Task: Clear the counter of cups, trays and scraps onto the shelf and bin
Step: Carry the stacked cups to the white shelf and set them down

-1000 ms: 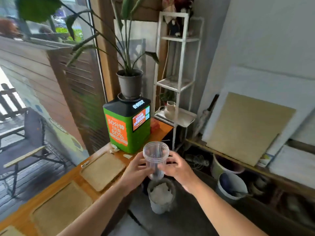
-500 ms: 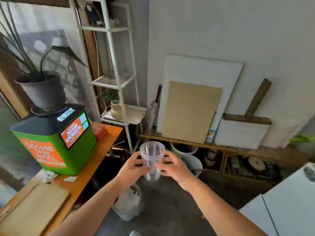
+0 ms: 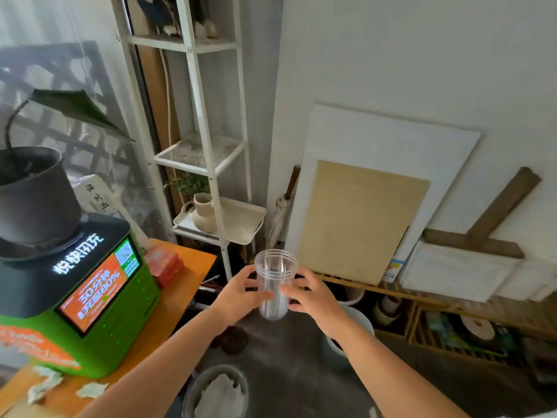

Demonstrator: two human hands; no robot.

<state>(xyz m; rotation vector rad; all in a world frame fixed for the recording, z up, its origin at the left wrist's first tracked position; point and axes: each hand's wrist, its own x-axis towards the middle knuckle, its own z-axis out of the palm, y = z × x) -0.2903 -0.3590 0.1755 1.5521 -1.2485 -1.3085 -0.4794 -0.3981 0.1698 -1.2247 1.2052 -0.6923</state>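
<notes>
Bin (image 3: 193,387): grey, round, at the lower edge of view on the dark floor, with crumpled white material inside.

Scraps (image 3: 92,390): pale torn pieces on the orange counter (image 3: 156,324), near its front end, just beside the base of the green machine (image 3: 90,321).

Left hand (image 3: 238,297): fingers curled about the left side of the clear plastic cup (image 3: 275,286), thumb on its near face; closed on it.

Right hand (image 3: 313,298): fingers wrapped round the cup's right side, thumb on the near face; likewise closed on it.

Clear plastic cup: held in the air between both hands, off the counter's right end and above the floor. Long axis close to vertical, open mouth up, top leaning slightly away from the wearer; ridged rim stands clear above the fingers. It looks empty.

Green machine: black top, lit orange screen; a dark plant pot (image 3: 33,194) stands on it. A red packet (image 3: 164,263) lies behind it on the counter.

White shelf (image 3: 211,164): tall metal frame past the counter's far end. The lowest visible tier carries a cream tray (image 3: 241,221) with a pale jug (image 3: 204,212) on it; the mesh tier above is bare.

Room: white wall at right, with a white board (image 3: 391,140) and a tan board (image 3: 358,218) leaning on it above low wooden crates (image 3: 422,315).
</notes>
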